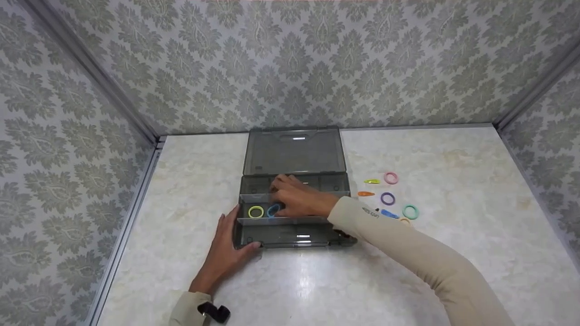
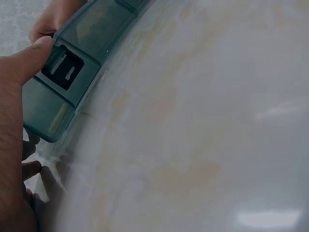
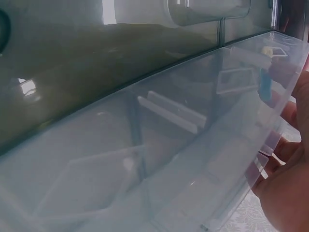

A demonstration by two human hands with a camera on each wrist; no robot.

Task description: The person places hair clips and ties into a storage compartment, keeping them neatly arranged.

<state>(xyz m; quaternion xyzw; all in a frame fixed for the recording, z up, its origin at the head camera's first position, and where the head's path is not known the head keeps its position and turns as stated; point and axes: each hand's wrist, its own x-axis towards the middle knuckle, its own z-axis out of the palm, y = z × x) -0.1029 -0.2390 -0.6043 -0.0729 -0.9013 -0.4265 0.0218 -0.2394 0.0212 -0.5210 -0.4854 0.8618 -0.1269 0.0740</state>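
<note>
A smoky grey plastic organizer box (image 1: 290,233) stands with its lid (image 1: 294,154) tipped back, its inside split by clear dividers. My left hand (image 1: 226,249) grips its front left corner, thumb on the front wall and fingers along the left side. Reaching into the middle row, my right hand (image 1: 297,199) pinches a blue hair tie (image 1: 272,211), partly hidden by the thumb. Left of it in that row lies a yellow hair tie (image 1: 256,212). In the right wrist view, a clear divider (image 3: 174,145) stands before my right fingers (image 3: 289,113).
On the table right of the box lie pink (image 1: 391,178), purple (image 1: 388,198) and green (image 1: 410,211) hair ties. Yellow (image 1: 372,181), orange (image 1: 366,194) and blue (image 1: 389,213) hair clips lie beside them. A peach ring (image 1: 405,221) is partly behind my right sleeve. Patterned walls enclose the table.
</note>
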